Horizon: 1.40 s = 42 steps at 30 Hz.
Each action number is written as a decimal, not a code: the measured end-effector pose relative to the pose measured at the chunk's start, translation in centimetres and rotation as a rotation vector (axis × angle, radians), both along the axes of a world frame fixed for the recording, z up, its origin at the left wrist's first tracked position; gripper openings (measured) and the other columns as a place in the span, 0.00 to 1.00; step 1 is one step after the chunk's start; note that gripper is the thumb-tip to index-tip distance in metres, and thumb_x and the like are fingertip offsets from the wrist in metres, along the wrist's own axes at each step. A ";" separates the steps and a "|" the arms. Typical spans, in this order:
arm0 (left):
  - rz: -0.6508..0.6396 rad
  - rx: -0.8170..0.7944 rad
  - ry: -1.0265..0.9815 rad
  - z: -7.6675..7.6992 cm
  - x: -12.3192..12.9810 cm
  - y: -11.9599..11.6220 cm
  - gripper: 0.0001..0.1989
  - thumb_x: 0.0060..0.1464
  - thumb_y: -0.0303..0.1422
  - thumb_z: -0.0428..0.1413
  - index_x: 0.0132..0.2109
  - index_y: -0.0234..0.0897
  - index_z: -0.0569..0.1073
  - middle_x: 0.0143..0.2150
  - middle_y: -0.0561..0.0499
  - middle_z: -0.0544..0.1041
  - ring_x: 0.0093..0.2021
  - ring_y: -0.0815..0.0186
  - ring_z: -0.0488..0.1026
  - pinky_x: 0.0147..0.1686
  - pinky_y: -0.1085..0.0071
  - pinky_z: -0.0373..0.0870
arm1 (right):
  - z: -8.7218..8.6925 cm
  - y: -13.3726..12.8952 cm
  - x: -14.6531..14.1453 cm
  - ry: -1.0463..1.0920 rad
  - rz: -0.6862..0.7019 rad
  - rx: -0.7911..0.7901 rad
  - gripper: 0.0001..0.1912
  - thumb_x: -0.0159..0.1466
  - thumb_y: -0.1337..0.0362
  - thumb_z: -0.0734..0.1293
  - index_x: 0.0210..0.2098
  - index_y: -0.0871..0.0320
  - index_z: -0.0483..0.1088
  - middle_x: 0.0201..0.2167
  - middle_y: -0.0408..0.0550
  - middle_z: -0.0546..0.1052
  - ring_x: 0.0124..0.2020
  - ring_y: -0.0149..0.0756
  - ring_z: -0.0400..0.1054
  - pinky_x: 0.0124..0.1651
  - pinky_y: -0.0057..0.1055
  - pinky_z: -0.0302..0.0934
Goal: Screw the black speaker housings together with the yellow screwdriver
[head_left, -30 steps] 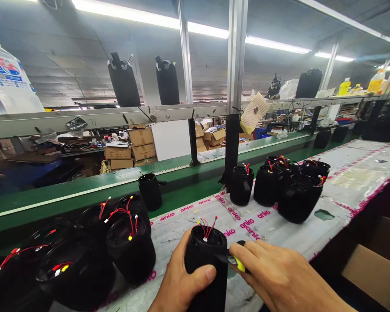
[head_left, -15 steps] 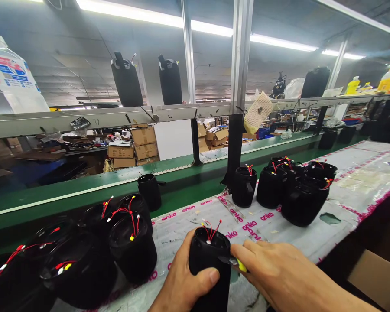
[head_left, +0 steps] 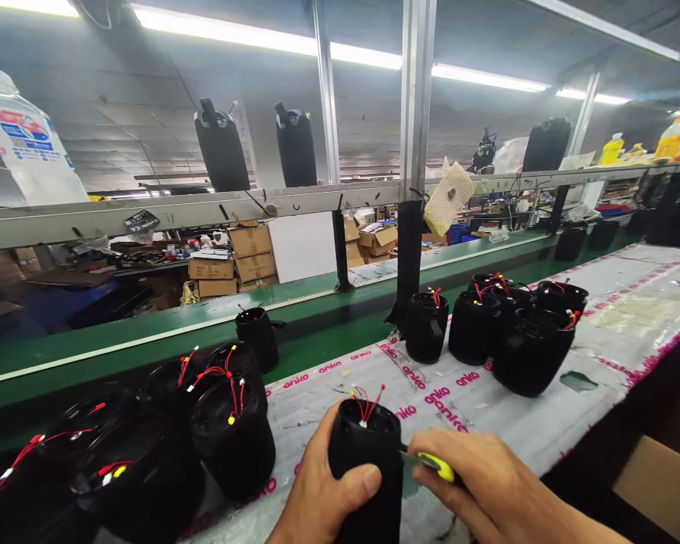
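Observation:
A black fabric-covered cylinder (head_left: 368, 461) stands in front of me, slightly tilted, with thin red and yellow wires rising from its open top. My left hand (head_left: 332, 483) is wrapped around its left side, thumb across the front. In my right hand (head_left: 470, 472) is a yellow-handled utility knife (head_left: 435, 466), its metal blade pointing at the cylinder's right side near the upper rim. Whether the blade tip touches the fabric is hard to tell. Several similar black cylinders (head_left: 235, 442) with wires cluster to the left.
More wired black cylinders (head_left: 536, 351) stand at the right on the printed plastic sheet (head_left: 317, 400). Behind runs a green conveyor belt (head_left: 329, 325) bearing one cylinder (head_left: 258, 340). A metal post (head_left: 413, 151) and a shelf rail (head_left: 295, 200) cross the view. A cardboard box (head_left: 657, 483) lies lower right.
My right hand has shifted slightly right and the knife's handle has turned, with less of the blade showing. The left hand keeps its hold on the cylinder.

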<state>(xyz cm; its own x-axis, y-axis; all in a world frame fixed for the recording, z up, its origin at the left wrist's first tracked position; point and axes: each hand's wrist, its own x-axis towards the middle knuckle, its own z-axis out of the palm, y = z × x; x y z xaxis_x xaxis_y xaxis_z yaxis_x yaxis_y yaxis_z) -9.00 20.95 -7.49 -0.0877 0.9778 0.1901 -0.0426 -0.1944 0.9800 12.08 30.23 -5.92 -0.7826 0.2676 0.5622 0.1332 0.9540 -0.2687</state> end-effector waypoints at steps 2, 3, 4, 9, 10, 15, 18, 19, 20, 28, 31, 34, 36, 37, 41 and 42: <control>0.020 -0.047 -0.073 0.0 -0.1 -0.1 0.30 0.50 0.50 0.64 0.55 0.37 0.70 0.43 0.47 0.76 0.41 0.58 0.73 0.41 0.65 0.69 | 0.0 0.1 0.1 0.092 -0.037 -0.031 0.09 0.76 0.61 0.57 0.42 0.53 0.66 0.32 0.43 0.77 0.30 0.34 0.74 0.32 0.28 0.63; 0.035 -0.060 -0.102 0.0 -0.1 -0.3 0.31 0.50 0.49 0.64 0.55 0.38 0.69 0.43 0.47 0.76 0.42 0.57 0.73 0.42 0.64 0.70 | -0.1 0.1 0.1 0.125 -0.076 -0.041 0.09 0.76 0.60 0.57 0.43 0.52 0.67 0.33 0.44 0.78 0.31 0.35 0.75 0.32 0.29 0.64; 0.039 -0.067 -0.125 -0.1 -0.2 -0.4 0.32 0.50 0.49 0.64 0.57 0.38 0.69 0.44 0.47 0.77 0.43 0.56 0.74 0.44 0.63 0.70 | -0.1 0.2 0.1 0.140 -0.116 -0.050 0.09 0.76 0.60 0.57 0.44 0.52 0.67 0.34 0.44 0.79 0.32 0.35 0.75 0.32 0.29 0.65; -0.051 -0.089 -0.202 -0.4 -0.3 -0.5 0.36 0.53 0.48 0.62 0.65 0.39 0.65 0.53 0.44 0.77 0.52 0.51 0.74 0.56 0.57 0.66 | 0.0 0.0 -0.2 0.068 -0.174 -0.015 0.08 0.76 0.59 0.57 0.49 0.51 0.66 0.35 0.42 0.79 0.33 0.35 0.76 0.33 0.29 0.66; -0.071 -0.074 -0.194 -0.5 -0.2 -0.3 0.36 0.52 0.48 0.62 0.64 0.39 0.66 0.53 0.43 0.78 0.53 0.49 0.74 0.54 0.57 0.67 | 0.1 -0.2 -0.2 0.049 -0.178 0.010 0.08 0.76 0.60 0.57 0.48 0.51 0.65 0.34 0.42 0.79 0.32 0.35 0.76 0.34 0.30 0.66; -0.094 0.022 -0.099 -0.4 0.6 0.4 0.31 0.48 0.47 0.65 0.55 0.35 0.72 0.49 0.41 0.79 0.49 0.48 0.75 0.48 0.59 0.69 | 1.2 -1.1 -0.1 -0.077 -0.183 0.166 0.07 0.75 0.63 0.56 0.41 0.52 0.62 0.29 0.40 0.74 0.27 0.34 0.73 0.27 0.30 0.61; 0.008 0.039 0.007 0.4 0.7 0.1 0.29 0.48 0.46 0.64 0.55 0.36 0.72 0.49 0.44 0.79 0.50 0.49 0.74 0.49 0.60 0.68 | 1.6 -1.5 -0.2 -0.136 -0.190 0.302 0.07 0.75 0.64 0.54 0.39 0.52 0.60 0.28 0.41 0.72 0.25 0.36 0.71 0.25 0.31 0.58; 0.053 0.032 0.058 0.8 0.7 -0.1 0.28 0.48 0.45 0.64 0.54 0.37 0.72 0.49 0.45 0.79 0.49 0.50 0.74 0.49 0.60 0.68 | 1.6 -1.5 -0.3 -0.151 -0.191 0.343 0.07 0.75 0.65 0.54 0.39 0.52 0.59 0.28 0.41 0.72 0.25 0.36 0.71 0.24 0.31 0.57; 0.101 0.019 0.113 1.2 0.7 -0.2 0.27 0.48 0.44 0.64 0.54 0.38 0.72 0.49 0.46 0.79 0.49 0.51 0.74 0.50 0.60 0.68 | 1.6 -1.6 -0.4 -0.162 -0.190 0.376 0.07 0.74 0.67 0.53 0.39 0.52 0.59 0.27 0.41 0.71 0.24 0.36 0.70 0.23 0.32 0.56; 0.264 -0.071 0.238 1.7 1.1 -0.3 0.27 0.45 0.38 0.63 0.54 0.38 0.70 0.51 0.46 0.79 0.52 0.50 0.74 0.54 0.58 0.66 | 0.7 -1.5 -1.0 -0.200 -0.208 0.430 0.07 0.69 0.72 0.56 0.40 0.52 0.57 0.27 0.40 0.70 0.23 0.37 0.69 0.23 0.34 0.52; 0.284 -0.083 0.244 1.1 1.0 -0.1 0.31 0.45 0.38 0.64 0.57 0.38 0.68 0.53 0.45 0.78 0.54 0.50 0.74 0.56 0.58 0.66 | 0.4 -1.3 -0.9 -0.214 -0.208 0.423 0.09 0.66 0.74 0.58 0.41 0.53 0.57 0.28 0.40 0.70 0.24 0.37 0.69 0.24 0.34 0.52; 0.297 -0.066 0.219 0.9 1.1 -0.1 0.31 0.45 0.38 0.63 0.57 0.37 0.69 0.50 0.44 0.80 0.51 0.49 0.75 0.53 0.57 0.68 | 0.4 -1.2 -0.7 -0.245 -0.225 0.434 0.13 0.62 0.76 0.59 0.42 0.53 0.57 0.28 0.41 0.70 0.24 0.38 0.70 0.24 0.35 0.51; 0.331 -0.064 0.215 1.0 1.4 -0.1 0.31 0.45 0.38 0.63 0.57 0.36 0.69 0.49 0.44 0.80 0.49 0.49 0.76 0.52 0.57 0.68 | 0.4 -1.3 -0.6 -0.270 -0.247 0.449 0.16 0.59 0.77 0.60 0.42 0.53 0.57 0.28 0.41 0.70 0.24 0.39 0.70 0.24 0.35 0.49; 0.349 -0.066 0.223 1.0 1.5 -0.1 0.32 0.44 0.39 0.64 0.57 0.36 0.68 0.49 0.43 0.80 0.50 0.48 0.76 0.52 0.57 0.68 | 0.5 -1.3 -0.6 -0.283 -0.259 0.455 0.17 0.57 0.77 0.60 0.42 0.53 0.57 0.28 0.41 0.71 0.24 0.40 0.70 0.24 0.36 0.48; 0.363 -0.064 0.251 1.1 1.8 -0.1 0.33 0.43 0.40 0.64 0.57 0.36 0.68 0.48 0.44 0.80 0.49 0.49 0.76 0.52 0.57 0.68 | 0.5 -1.6 -0.8 -0.310 -0.306 0.471 0.21 0.51 0.78 0.62 0.40 0.52 0.56 0.27 0.40 0.70 0.22 0.41 0.69 0.24 0.37 0.42; 0.357 -0.060 0.254 1.1 1.8 -0.1 0.32 0.43 0.39 0.63 0.56 0.36 0.69 0.48 0.44 0.80 0.48 0.49 0.76 0.51 0.57 0.68 | 0.5 -1.7 -0.9 -0.307 -0.316 0.477 0.22 0.50 0.78 0.62 0.40 0.51 0.56 0.26 0.40 0.70 0.21 0.41 0.68 0.23 0.37 0.41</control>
<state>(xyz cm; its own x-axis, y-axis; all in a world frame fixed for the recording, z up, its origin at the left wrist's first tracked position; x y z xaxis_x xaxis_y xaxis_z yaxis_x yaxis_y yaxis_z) -7.21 20.86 -6.40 -0.3799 0.9047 0.1929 0.2608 -0.0953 0.9607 11.15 28.57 -5.44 -0.8511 0.2874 0.4394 0.4301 0.8616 0.2694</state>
